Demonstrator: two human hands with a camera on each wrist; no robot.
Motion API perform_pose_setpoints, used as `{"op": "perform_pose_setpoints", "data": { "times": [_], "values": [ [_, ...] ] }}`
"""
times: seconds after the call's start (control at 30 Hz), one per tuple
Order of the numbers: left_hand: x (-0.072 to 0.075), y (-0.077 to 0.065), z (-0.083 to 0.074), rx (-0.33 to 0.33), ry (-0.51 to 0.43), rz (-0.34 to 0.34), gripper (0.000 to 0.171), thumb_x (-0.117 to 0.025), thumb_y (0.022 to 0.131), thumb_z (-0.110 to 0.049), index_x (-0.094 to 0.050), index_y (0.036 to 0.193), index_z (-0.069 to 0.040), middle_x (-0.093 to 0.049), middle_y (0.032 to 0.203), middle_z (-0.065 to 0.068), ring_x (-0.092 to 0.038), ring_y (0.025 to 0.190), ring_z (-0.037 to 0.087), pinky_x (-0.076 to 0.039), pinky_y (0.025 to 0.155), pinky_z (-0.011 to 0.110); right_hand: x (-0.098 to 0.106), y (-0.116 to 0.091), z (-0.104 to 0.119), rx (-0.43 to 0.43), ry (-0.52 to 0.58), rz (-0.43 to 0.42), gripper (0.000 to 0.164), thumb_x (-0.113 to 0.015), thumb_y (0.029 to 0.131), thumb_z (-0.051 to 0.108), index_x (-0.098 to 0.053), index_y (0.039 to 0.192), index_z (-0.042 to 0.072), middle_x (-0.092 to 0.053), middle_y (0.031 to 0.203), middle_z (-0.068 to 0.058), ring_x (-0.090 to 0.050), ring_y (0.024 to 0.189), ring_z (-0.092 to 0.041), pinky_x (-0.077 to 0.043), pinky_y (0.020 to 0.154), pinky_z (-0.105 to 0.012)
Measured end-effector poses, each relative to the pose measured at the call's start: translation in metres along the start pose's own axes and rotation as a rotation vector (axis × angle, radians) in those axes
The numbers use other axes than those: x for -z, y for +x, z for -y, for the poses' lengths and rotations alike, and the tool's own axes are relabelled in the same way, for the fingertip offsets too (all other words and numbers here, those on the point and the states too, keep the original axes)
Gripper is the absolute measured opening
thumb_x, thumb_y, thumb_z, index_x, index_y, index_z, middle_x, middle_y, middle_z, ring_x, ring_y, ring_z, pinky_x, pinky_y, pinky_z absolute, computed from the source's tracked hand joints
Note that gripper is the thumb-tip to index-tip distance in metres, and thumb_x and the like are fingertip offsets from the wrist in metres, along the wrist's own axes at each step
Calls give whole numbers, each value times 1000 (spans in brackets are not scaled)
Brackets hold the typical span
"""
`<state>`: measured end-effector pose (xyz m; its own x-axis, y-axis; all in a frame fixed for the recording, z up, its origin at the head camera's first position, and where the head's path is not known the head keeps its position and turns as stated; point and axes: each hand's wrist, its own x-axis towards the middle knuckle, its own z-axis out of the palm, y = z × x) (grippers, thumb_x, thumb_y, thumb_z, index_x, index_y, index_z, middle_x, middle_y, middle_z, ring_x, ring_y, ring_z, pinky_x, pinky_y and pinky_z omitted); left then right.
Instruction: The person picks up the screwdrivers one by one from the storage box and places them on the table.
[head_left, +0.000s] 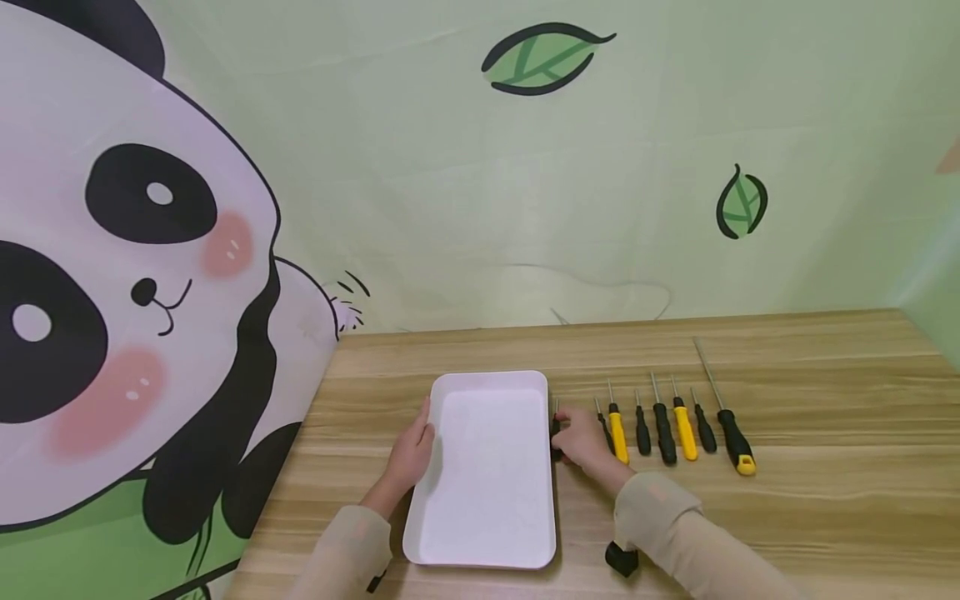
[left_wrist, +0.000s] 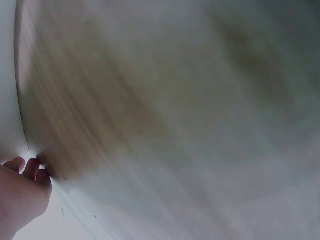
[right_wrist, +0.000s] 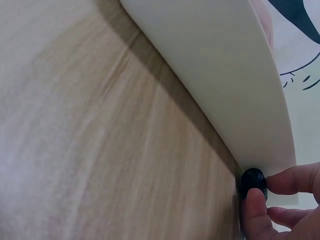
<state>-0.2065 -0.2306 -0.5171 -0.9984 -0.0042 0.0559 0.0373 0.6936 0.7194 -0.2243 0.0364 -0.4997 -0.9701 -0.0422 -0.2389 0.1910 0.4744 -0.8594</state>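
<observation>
In the head view a white tray lies on the wooden table. My left hand grips its left side near the far end; the bent fingers are at the tray's wall in the left wrist view. At the tray's right wall my right hand pinches a small black-handled screwdriver between thumb and fingers. Its dark handle end shows close against the tray wall in the right wrist view. Inside the tray only its white bottom shows.
Right of my right hand, several screwdrivers stand in a row, tips away from me: a yellow one, another yellow one, black ones and a long one. A black object shows beside my right sleeve. A printed wall cloth hangs behind.
</observation>
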Motion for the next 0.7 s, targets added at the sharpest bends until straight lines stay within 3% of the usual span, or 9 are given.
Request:
{"op": "perform_pose_setpoints", "data": {
  "times": [0.43, 0.7],
  "values": [
    [-2, 2, 4, 31, -2, 17, 48, -34, 95, -17, -23, 140, -7, -32, 140, 15, -34, 126, 32, -28, 104, 45, 9, -3, 3, -71, 38, 34, 49, -54, 69, -7, -52, 118, -3, -53, 56, -6, -44, 35, -12, -42, 37, -22],
    [-1, 1, 2, 37, -11, 20, 48, -34, 95, -18, -23, 140, -7, -31, 140, 15, -33, 127, 32, -27, 104, 45, 25, -6, 13, -14, 106, 43, 46, -52, 70, -8, -50, 116, -8, -53, 65, -7, -50, 44, -13, -47, 44, -25]
  ]
}}
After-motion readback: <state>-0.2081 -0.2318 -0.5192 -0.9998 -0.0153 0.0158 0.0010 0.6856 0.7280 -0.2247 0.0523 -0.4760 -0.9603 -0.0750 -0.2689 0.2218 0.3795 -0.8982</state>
